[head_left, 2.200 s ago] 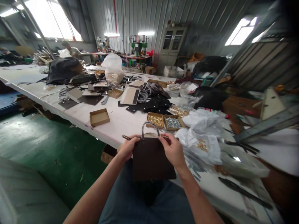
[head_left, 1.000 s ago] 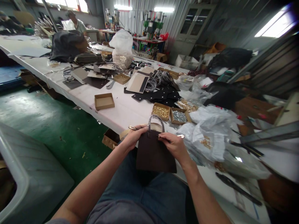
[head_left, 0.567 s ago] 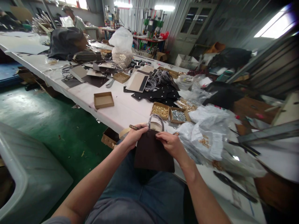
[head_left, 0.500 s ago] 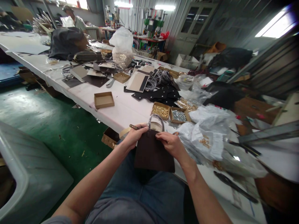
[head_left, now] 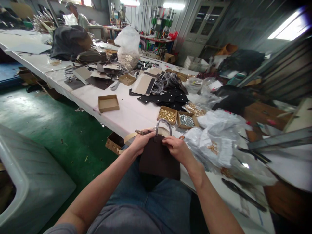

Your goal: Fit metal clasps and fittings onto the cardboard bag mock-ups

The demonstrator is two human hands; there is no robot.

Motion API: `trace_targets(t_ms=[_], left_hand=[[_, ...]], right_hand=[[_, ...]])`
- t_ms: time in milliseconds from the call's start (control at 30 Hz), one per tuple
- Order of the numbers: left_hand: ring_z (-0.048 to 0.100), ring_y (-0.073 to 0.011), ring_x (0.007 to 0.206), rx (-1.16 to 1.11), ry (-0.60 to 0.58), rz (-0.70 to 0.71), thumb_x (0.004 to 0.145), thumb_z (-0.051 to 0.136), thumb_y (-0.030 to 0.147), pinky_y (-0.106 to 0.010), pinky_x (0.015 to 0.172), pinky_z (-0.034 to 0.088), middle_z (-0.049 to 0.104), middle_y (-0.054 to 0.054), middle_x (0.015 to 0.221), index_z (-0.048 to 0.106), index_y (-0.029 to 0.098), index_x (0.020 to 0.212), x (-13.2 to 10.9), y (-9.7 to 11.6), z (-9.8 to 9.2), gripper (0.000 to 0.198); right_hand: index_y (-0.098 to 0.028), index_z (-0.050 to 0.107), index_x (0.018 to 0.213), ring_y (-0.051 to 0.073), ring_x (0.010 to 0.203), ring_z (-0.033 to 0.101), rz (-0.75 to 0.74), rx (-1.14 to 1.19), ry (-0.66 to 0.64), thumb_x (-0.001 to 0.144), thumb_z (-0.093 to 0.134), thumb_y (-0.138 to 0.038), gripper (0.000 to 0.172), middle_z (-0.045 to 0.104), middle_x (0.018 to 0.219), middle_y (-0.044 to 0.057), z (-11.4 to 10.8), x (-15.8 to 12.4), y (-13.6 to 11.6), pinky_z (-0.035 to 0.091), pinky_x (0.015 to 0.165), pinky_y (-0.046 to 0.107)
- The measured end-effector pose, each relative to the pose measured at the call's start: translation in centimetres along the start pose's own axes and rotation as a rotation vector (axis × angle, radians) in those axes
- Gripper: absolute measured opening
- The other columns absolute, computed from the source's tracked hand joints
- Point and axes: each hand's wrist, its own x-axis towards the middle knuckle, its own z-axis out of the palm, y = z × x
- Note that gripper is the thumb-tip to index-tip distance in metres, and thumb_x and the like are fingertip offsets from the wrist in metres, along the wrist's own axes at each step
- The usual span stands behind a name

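A dark brown bag panel (head_left: 158, 161) hangs over my lap at the table's edge, with a plastic-wrapped handle (head_left: 163, 123) arching up from its top. My left hand (head_left: 143, 140) is closed on the panel's upper left corner, beside a dark strap end with metal fittings (head_left: 141, 132). At the top edge, right of the handle, the fingers of my right hand (head_left: 175, 145) pinch the panel. Whatever small part may lie under those fingertips is too small to make out. Just beyond the handle are a box of gold pieces (head_left: 167, 115) and a box of silver pieces (head_left: 187, 120).
An open cardboard box (head_left: 108, 103) sits on the white table (head_left: 85, 97). Black studded pieces (head_left: 168, 99) and stacked panels lie farther back. Plastic bags (head_left: 214, 133) crowd the right, near a black tool (head_left: 243, 195). A grey bin (head_left: 34, 175) stands left; a person (head_left: 81, 21) is far back.
The panel's lower edge has shifted slightly left. Both hands keep their hold on it, almost unmoved.
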Motion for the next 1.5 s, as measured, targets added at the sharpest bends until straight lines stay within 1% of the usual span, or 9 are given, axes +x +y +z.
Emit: trace_targets(t_ms=[100,233,500,700,833,933,1133,1333,1500], left_hand=[[0.077,-0.0254,0.102,-0.034,0.002,-0.047,0.076,0.104,0.038,-0.035,0.094,0.059,0.085,-0.009,0.107,0.086,0.019,0.103,-0.1,0.3,0.3,0.037],[0.076,-0.0219,0.087,-0.073,-0.042,-0.119,0.075,0.105,0.037,-0.033,0.082,0.058,0.083,-0.009,0.098,0.085,0.017,0.102,-0.4,0.7,0.4,0.039],[0.074,-0.0201,0.083,-0.056,0.009,-0.088,0.070,0.108,0.039,-0.032,0.078,0.057,0.083,-0.009,0.099,0.085,0.016,0.104,-0.4,0.3,0.2,0.047],[0.075,-0.0210,0.086,0.010,-0.058,-0.063,0.066,0.105,0.026,-0.032,0.083,0.060,0.083,-0.009,0.099,0.085,0.016,0.102,-0.8,0.1,0.2,0.042],[0.074,-0.0193,0.080,0.017,0.001,-0.119,0.065,0.100,0.020,-0.030,0.077,0.059,0.083,-0.008,0.097,0.085,0.015,0.108,-0.9,0.1,0.1,0.046],[0.075,-0.0207,0.082,0.020,0.026,-0.146,0.063,0.097,0.017,-0.031,0.077,0.059,0.084,-0.010,0.099,0.085,0.015,0.115,-0.8,-0.1,0.1,0.053],[0.074,-0.0208,0.082,0.115,0.085,-0.047,0.063,0.090,0.013,-0.031,0.077,0.058,0.084,-0.008,0.098,0.087,0.017,0.107,-0.5,-0.6,0.5,0.045],[0.074,-0.0209,0.086,0.186,-0.001,0.047,0.066,0.088,0.014,-0.032,0.082,0.058,0.084,-0.007,0.097,0.087,0.017,0.102,-0.7,-0.4,0.8,0.036],[0.074,-0.0218,0.090,0.163,-0.007,0.048,0.067,0.090,0.015,-0.034,0.088,0.059,0.084,-0.007,0.101,0.086,0.018,0.105,-0.9,-0.5,0.7,0.038]], right_hand=[[-0.026,0.085,0.104,0.026,0.100,0.080,0.024,-0.013,0.005,0.108,0.058,-0.018,0.028,0.085,0.113,0.007,0.1,0.2,-0.3,0.066,0.096,0.043],[-0.026,0.084,0.099,0.025,0.097,0.078,0.029,-0.031,-0.048,0.110,0.056,-0.024,0.030,0.084,0.109,0.008,-0.3,0.4,-0.3,0.065,0.091,0.040],[-0.029,0.083,0.093,0.024,0.091,0.077,0.003,0.038,-0.108,0.113,0.060,-0.040,0.033,0.084,0.102,0.006,-1.2,0.8,-0.2,0.064,0.085,0.036],[-0.026,0.080,0.096,0.023,0.092,0.075,-0.028,-0.033,-0.069,0.112,0.058,-0.026,0.027,0.082,0.105,0.008,-0.7,0.6,-0.3,0.062,0.085,0.034],[-0.026,0.080,0.097,0.022,0.093,0.075,-0.098,-0.007,-0.120,0.108,0.058,-0.016,0.027,0.081,0.104,0.006,-0.8,0.5,0.5,0.061,0.084,0.033],[-0.026,0.079,0.097,0.022,0.096,0.075,-0.136,0.020,-0.157,0.111,0.054,-0.016,0.030,0.080,0.106,0.006,-1.0,0.4,1.0,0.060,0.085,0.034],[-0.026,0.075,0.097,0.022,0.097,0.075,-0.085,0.007,-0.152,0.112,0.054,-0.017,0.027,0.079,0.111,0.006,-0.8,0.2,0.6,0.058,0.086,0.034],[-0.025,0.074,0.093,0.020,0.095,0.074,-0.059,0.001,-0.120,0.109,0.056,-0.015,0.026,0.076,0.116,0.006,-0.9,0.3,-0.1,0.057,0.084,0.031],[-0.025,0.074,0.092,0.019,0.091,0.073,-0.066,-0.019,-0.126,0.110,0.055,-0.015,0.028,0.075,0.106,0.005,-1.1,0.3,-0.3,0.056,0.081,0.030]])
